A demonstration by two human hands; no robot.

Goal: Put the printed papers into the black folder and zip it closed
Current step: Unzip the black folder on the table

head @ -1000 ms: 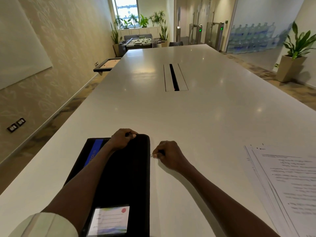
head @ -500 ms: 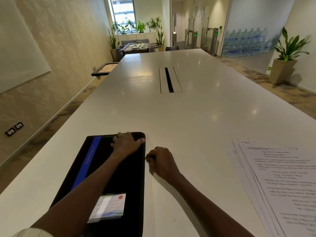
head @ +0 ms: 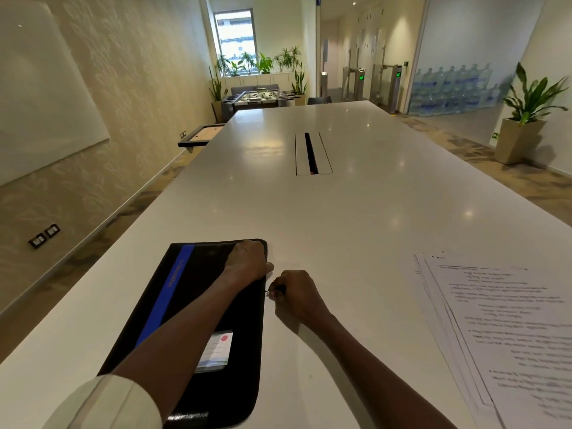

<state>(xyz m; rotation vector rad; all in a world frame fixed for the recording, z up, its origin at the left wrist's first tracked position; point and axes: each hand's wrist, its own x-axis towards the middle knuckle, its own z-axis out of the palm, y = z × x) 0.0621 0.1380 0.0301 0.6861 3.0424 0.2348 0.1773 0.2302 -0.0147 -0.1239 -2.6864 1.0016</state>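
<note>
Your left hand (head: 246,261) rests on the far right corner of the folder (head: 198,317), palm down, its fingers bent over the far edge and the thumb lying along the right edge; it presses the folder flat rather than gripping it. Your right hand (head: 294,294) sits on the bench (head: 356,212) just beside the folder's right edge, its fingers curled tight and pinching a small metal zip pull (head: 268,293) that sticks out toward the folder. The two hands are near each other but apart.

The folder lies flat on the bench at your near left, long side running away from you. It is black with a blue stripe (head: 164,298) down its left part and a clear pocket holding a card (head: 215,351) near the close end; your left forearm crosses over it. Whether the zip along the right edge is shut past the pull you cannot tell from here.

The papers (head: 507,329) lie in a loose, fanned stack on the bench at your near right, well apart from the folder, printed side up, running off the frame's edge. None of them is in the folder.

Farther up the bench, a cable slot (head: 311,153) is set into the middle of the top.
</note>
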